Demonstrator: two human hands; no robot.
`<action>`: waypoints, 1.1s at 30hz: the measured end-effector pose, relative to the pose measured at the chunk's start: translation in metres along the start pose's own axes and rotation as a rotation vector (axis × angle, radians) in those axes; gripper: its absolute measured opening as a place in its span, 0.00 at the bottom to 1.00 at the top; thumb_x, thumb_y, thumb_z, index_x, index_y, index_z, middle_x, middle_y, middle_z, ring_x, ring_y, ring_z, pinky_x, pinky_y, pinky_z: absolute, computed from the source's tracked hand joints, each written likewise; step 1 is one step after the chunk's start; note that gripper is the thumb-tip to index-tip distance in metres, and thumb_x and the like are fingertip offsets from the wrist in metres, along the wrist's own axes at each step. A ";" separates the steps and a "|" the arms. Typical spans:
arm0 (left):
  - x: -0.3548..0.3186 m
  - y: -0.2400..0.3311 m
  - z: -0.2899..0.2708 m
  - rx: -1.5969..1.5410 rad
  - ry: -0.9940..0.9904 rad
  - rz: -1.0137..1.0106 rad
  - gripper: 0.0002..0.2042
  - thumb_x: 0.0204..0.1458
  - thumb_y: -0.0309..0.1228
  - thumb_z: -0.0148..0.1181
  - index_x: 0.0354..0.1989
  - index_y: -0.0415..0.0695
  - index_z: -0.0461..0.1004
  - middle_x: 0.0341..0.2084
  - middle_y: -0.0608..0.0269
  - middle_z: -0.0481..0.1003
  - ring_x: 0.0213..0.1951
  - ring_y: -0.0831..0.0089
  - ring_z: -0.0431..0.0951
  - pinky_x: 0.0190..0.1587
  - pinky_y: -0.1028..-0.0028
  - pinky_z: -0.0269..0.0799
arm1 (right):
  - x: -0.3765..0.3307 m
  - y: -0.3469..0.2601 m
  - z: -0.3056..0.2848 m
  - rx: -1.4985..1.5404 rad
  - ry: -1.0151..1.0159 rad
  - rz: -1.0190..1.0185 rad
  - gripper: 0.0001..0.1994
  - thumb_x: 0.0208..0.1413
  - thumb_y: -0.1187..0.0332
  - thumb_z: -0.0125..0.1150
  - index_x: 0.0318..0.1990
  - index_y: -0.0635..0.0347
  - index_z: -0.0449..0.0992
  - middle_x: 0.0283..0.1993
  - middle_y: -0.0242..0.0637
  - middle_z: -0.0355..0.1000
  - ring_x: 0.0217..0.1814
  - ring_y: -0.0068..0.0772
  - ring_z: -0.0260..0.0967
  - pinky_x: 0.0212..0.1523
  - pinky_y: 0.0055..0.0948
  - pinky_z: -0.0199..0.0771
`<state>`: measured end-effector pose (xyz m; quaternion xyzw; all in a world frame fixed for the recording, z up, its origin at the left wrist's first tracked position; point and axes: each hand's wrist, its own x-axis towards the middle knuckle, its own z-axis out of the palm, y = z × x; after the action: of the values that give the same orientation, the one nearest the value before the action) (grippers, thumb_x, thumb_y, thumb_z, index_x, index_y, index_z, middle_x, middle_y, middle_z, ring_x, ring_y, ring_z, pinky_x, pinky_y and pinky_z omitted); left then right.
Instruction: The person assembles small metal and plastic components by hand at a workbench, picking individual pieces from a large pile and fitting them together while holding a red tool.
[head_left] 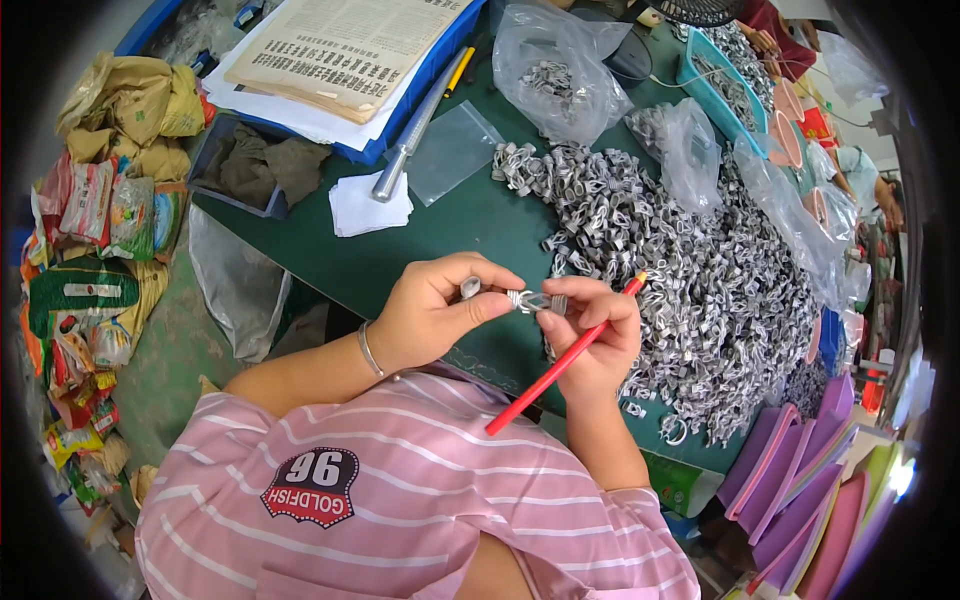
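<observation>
My left hand [432, 310] pinches one end of a small silver metal clip [530, 300] over the green table [460, 240]. My right hand [595, 335] grips the clip's other end with thumb and forefinger. A red pencil [560, 365] also lies in my right hand, slanting from near my chest up past the fingers. Just right of both hands spreads a large heap of the same silver clips [700, 290].
Clear plastic bags with clips [560, 75] lie at the far edge, beside a teal tray [715, 85]. A blue bin with printed papers [345, 50], a metal rod [405, 145] and white paper [368, 205] are far left. Purple folders [800, 500] stack at right. Snack wrappers [90, 270] litter the floor.
</observation>
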<state>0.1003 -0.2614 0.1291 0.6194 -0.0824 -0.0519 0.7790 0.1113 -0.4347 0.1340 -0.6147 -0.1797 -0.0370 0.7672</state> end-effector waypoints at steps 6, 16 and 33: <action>-0.002 -0.006 0.002 -0.304 -0.050 -0.277 0.09 0.53 0.25 0.51 0.39 0.34 0.70 0.24 0.64 0.71 0.23 0.81 0.68 0.24 0.83 0.63 | 0.000 -0.006 0.010 -0.159 -0.055 -0.146 0.17 0.40 0.83 0.63 0.27 0.58 0.58 0.40 0.49 0.70 0.30 0.28 0.67 0.30 0.25 0.68; -0.038 0.003 -0.070 -0.378 0.525 -0.068 0.06 0.55 0.32 0.48 0.33 0.43 0.68 0.17 0.69 0.64 0.13 0.83 0.58 0.12 0.84 0.50 | 0.052 -0.020 -0.027 -0.783 -0.291 -0.226 0.13 0.39 0.75 0.65 0.26 0.62 0.63 0.39 0.46 0.71 0.41 0.46 0.68 0.40 0.34 0.68; -0.065 0.004 -0.130 0.841 1.128 0.344 0.16 0.35 0.22 0.55 0.38 0.39 0.67 0.33 0.54 0.67 0.37 0.59 0.68 0.42 0.67 0.63 | 0.176 0.036 -0.128 -0.860 -0.483 0.161 0.06 0.46 0.77 0.56 0.32 0.62 0.67 0.26 0.30 0.62 0.30 0.22 0.58 0.32 0.21 0.61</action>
<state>0.0619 -0.1239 0.0998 0.7774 0.2228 0.4352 0.3958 0.3150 -0.5197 0.1335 -0.8783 -0.2728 0.0948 0.3810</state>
